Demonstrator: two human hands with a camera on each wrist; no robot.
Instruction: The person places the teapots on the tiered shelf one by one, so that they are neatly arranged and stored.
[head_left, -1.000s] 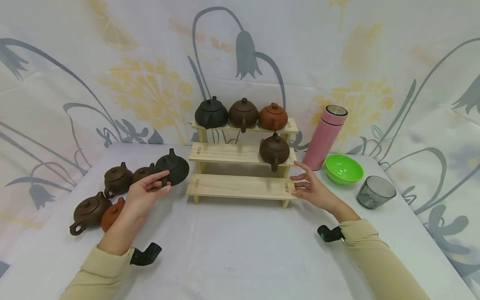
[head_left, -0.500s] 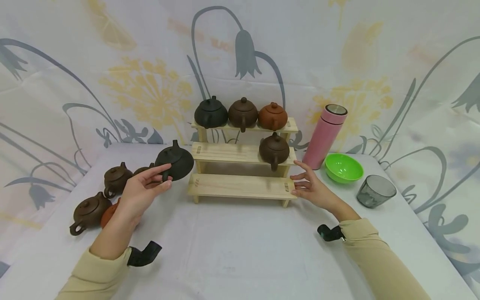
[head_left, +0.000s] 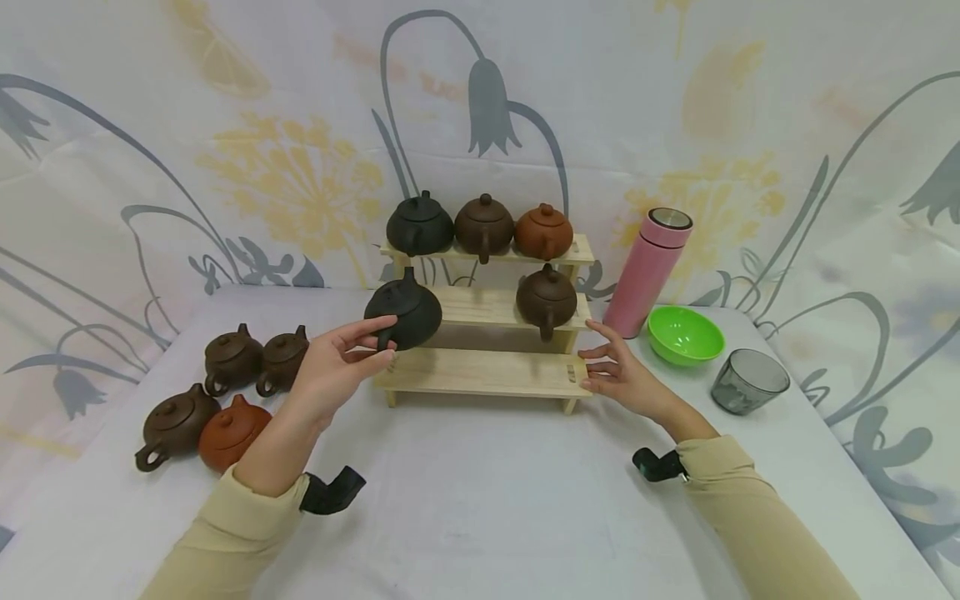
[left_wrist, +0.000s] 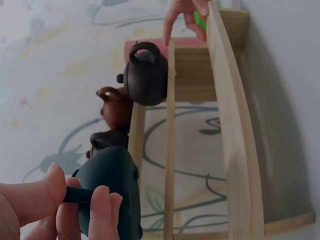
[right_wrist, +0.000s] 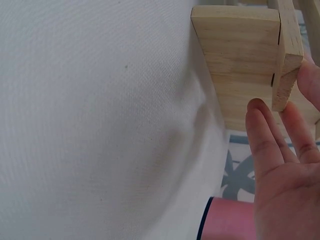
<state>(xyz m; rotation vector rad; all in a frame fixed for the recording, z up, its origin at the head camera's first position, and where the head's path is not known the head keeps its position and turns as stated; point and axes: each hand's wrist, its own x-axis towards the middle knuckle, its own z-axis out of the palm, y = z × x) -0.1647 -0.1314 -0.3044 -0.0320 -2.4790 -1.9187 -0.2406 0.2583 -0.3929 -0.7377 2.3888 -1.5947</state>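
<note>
My left hand (head_left: 337, 367) pinches the handle of a black teapot (head_left: 408, 312), thumb on one side and fingers on the other in the left wrist view. The teapot overlaps the left end of the middle and lowest shelves of a three-tier wooden display stand (head_left: 480, 371). At the stand's right end, my right hand (head_left: 622, 375) holds the end of the lowest shelf, thumb and fingers on either side of the board (right_wrist: 290, 75). A dark brown teapot (head_left: 547, 298) sits at the right of the middle shelf.
On the top shelf stand a black teapot (head_left: 420, 225), a brown teapot (head_left: 484, 225) and a reddish teapot (head_left: 543, 232). Several more teapots, including an orange-red teapot (head_left: 234, 433), are at left. A pink thermos (head_left: 648, 271), green bowl (head_left: 684, 336) and grey glass (head_left: 750, 382) stand at right.
My left hand has carried the black teapot rightward and slightly up, from over the table to the stand's left end. My right hand stays at the lowest shelf's end.
</note>
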